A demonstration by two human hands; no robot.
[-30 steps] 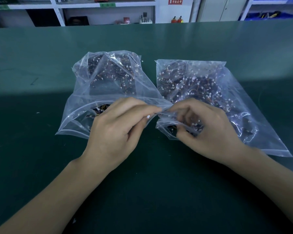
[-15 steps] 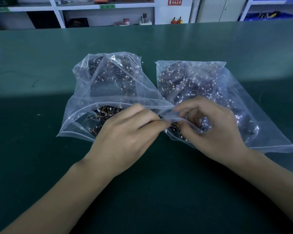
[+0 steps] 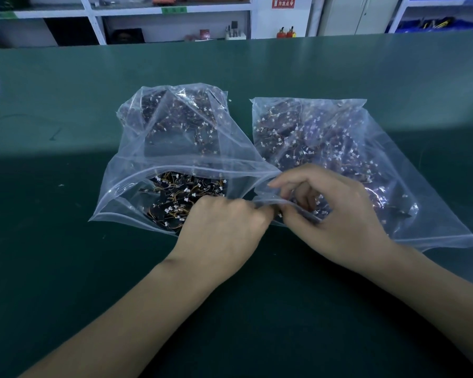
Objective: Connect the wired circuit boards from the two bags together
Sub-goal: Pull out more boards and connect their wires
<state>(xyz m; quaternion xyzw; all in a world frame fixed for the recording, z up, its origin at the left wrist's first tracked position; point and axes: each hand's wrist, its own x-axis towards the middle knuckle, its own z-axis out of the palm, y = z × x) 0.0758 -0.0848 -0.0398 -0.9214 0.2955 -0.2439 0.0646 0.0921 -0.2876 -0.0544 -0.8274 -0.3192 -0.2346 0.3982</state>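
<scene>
Nearest the near edge of the dark green matted table (image 3: pixel 66 296), two bare forearms are reaching in toward the middle. The left hand (image 3: pixel 224 233) is clenching round the near lip of the right-hand clear plastic zip bag (image 3: pixel 366 165), its fingers curled over the film. The right hand (image 3: pixel 336 214) is pinching the same mouth from the other side, thumb below and fingers bent above, so both hands are grasping that bag's opening and appear to be pulling it apart.

Just beside it, toward the left, the left-hand clear plastic zip bag (image 3: pixel 137 165) is already gaping open toward the near edge, and the small dark circuit boards with thin orange wires and white connectors (image 3: pixel 175 197) are lying heaped in its mouth. More boards are filling the right-hand bag, seen only through the film.

The risk from here, as I judge it, is twofold: a sharp tug could split the thin film or jerk the bag so boards are spilling out, and the fine wires, lying tangled, could be snagging or pulling out of their connectors when one board is drawn free.

Farther back, the table is running bare and paler to its far edge. Beyond it, white shelving (image 3: pixel 172 12), a red wall sign (image 3: pixel 283 1) and blue bins (image 3: pixel 432 23) are standing against the room's wall.
</scene>
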